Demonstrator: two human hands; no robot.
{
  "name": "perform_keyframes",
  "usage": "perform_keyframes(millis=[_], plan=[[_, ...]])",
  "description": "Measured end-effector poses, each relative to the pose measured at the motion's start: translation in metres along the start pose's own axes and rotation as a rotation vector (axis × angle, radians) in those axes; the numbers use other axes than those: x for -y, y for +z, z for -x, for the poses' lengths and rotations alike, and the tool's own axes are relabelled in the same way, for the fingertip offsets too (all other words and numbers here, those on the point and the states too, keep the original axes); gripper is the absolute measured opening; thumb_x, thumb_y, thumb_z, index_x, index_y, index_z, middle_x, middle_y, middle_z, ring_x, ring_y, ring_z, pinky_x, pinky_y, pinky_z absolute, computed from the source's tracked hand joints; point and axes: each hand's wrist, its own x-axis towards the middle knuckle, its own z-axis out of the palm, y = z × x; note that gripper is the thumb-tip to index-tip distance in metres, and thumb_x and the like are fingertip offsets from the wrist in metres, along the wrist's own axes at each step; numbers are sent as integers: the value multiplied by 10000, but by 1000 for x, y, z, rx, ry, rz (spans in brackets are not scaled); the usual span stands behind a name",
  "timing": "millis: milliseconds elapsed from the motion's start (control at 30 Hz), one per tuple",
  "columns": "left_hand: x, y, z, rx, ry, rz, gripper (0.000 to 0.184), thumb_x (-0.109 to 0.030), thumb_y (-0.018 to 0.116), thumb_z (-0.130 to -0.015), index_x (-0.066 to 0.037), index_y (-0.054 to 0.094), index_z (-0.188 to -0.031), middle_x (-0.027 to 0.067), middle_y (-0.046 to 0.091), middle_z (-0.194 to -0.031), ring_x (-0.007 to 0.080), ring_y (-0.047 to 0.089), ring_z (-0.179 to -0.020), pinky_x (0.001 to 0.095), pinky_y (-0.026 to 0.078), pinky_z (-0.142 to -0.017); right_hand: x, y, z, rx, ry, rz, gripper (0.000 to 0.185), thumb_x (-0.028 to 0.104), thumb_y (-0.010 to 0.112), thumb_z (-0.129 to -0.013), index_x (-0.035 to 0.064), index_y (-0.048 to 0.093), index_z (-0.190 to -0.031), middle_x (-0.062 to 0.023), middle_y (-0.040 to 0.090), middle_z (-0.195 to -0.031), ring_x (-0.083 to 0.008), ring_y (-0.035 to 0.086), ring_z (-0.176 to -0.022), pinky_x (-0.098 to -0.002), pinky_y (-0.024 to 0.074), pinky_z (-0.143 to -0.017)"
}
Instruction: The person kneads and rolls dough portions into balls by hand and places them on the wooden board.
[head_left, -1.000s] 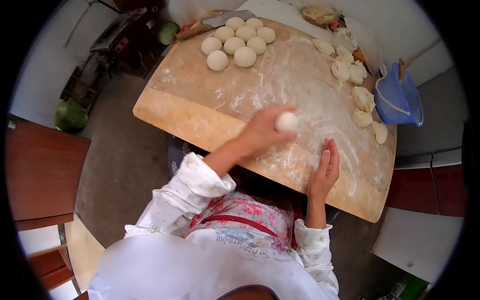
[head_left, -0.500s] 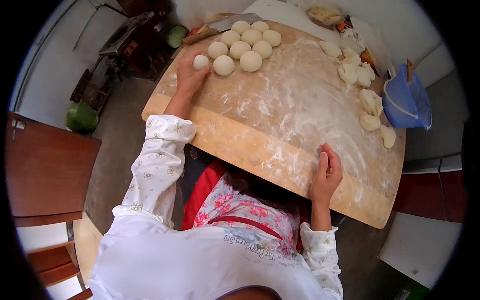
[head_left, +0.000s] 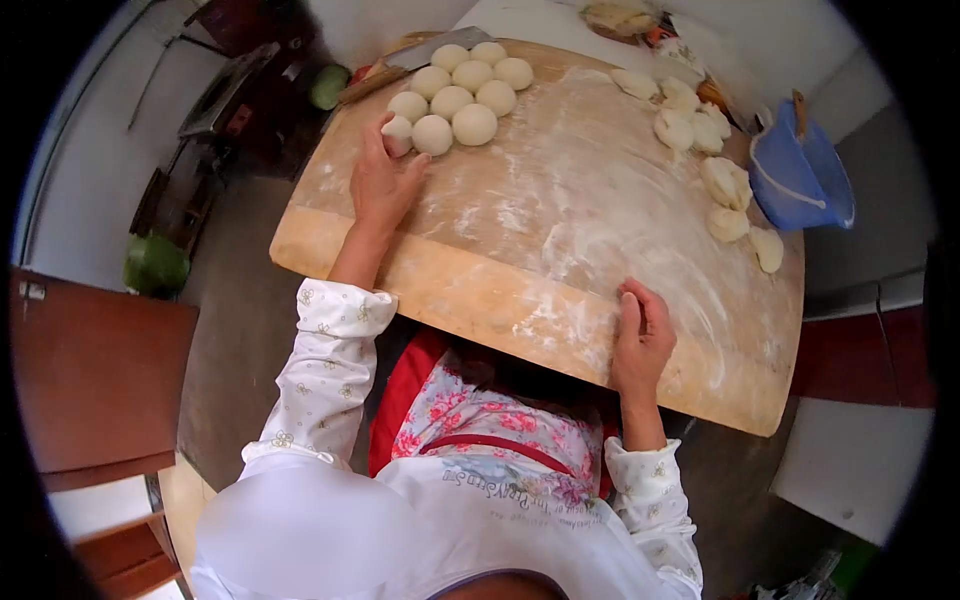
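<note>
My left hand (head_left: 387, 183) is at the front left of the group of dough balls, its fingers apart around a round dough ball (head_left: 397, 136) that rests on the floured wooden board (head_left: 560, 200). Several smooth dough balls (head_left: 452, 102) sit close together beside it. Over the board's front edge, my right hand (head_left: 643, 335) rests with its fingers curled in; whether anything is inside them is hidden. Rough dough pieces (head_left: 727, 183) lie in a line along the board's right side.
A cleaver (head_left: 440, 45) with a wooden handle lies behind the dough balls. To the right of the board stands a blue bucket (head_left: 800, 170). Bags and a white packet are at the back right. Green melons (head_left: 156, 266) are on the left.
Over the last second my left hand carried the dough ball from the board's middle to the left end of the group. My right hand stayed near the front edge, its fingers now more curled.
</note>
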Motion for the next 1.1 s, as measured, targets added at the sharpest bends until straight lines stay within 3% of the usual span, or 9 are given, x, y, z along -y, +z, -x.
perform_keyframes(millis=[167,233,333,400,500,667,867,1000,1100], plan=[[-15,16,-13,137,-105,-13,599,-191,723,-812,-71,449,-1331,43,594,-655,195,591,-615,375,478,-593,-2,-2,2,-38,-38,23,153,90,597,-900,12,663,-1015,-145,653,-954,-265,630,-870,-346,491,-782],[-25,9,-20,37,121,238,552,-152,695,-839,-77,466,-1336,41,584,-682,169,587,-628,367,474,-599,6,-6,4,-88,-32,-8,174,97,601,-898,15,657,-1040,-147,652,-973,-274,627,-880,-345,491,-779],[-81,2,6,177,120,382,531,-116,678,-849,-79,480,-1341,57,590,-778,181,605,-720,348,501,-667,4,-18,-7,-95,81,-135,217,143,632,-883,19,655,-1059,-146,650,-1006,-293,624,-900,-356,488,-802],[-97,11,40,467,285,321,529,-191,657,-872,-95,478,-1360,114,608,-1094,239,594,-1043,392,463,-919,-5,-44,-40,-45,134,-55,265,186,658,-868,20,654,-1075,-151,647,-1023,-311,617,-940,-379,479,-848],[-102,27,75,489,686,-280,570,-237,625,-889,-120,430,-1411,125,465,-1398,280,411,-1321,452,290,-1097,-18,-94,-106,-85,-77,409,348,246,694,-834,34,649,-1107,-193,575,-1175,-347,528,-1101,-416,424,-953],[-109,27,65,626,544,-179,541,-310,602,-892,-140,467,-1387,125,352,-1501,304,304,-1394,469,197,-1141,-53,-83,-133,-129,-154,701,413,241,722,-790,65,625,-1150,-226,464,-1312,-392,424,-1211,-436,382,-1002],[-113,25,64,605,542,-144,512,-286,619,-884,-124,500,-1355,123,401,-1469,301,349,-1368,460,232,-1126,-26,-62,-108,160,-289,400,399,184,742,-745,88,622,-1114,-199,538,-1205,-362,519,-1117,-425,446,-922],[-114,24,63,578,529,-124,508,-273,626,-880,-105,504,-1343,113,438,-1445,289,378,-1353,456,250,-1118,-34,-66,-120,88,146,-8,304,159,693,-821,58,603,-1093,-132,617,-1091,-288,626,-961,-369,526,-807],[-108,28,61,556,511,-79,506,-268,629,-879,-97,505,-1338,106,461,-1428,278,395,-1343,458,256,-1114,8,-80,-125,78,525,-798,326,178,648,-888,28,558,-1164,-114,618,-1107,-243,634,-952,-333,546,-825]])
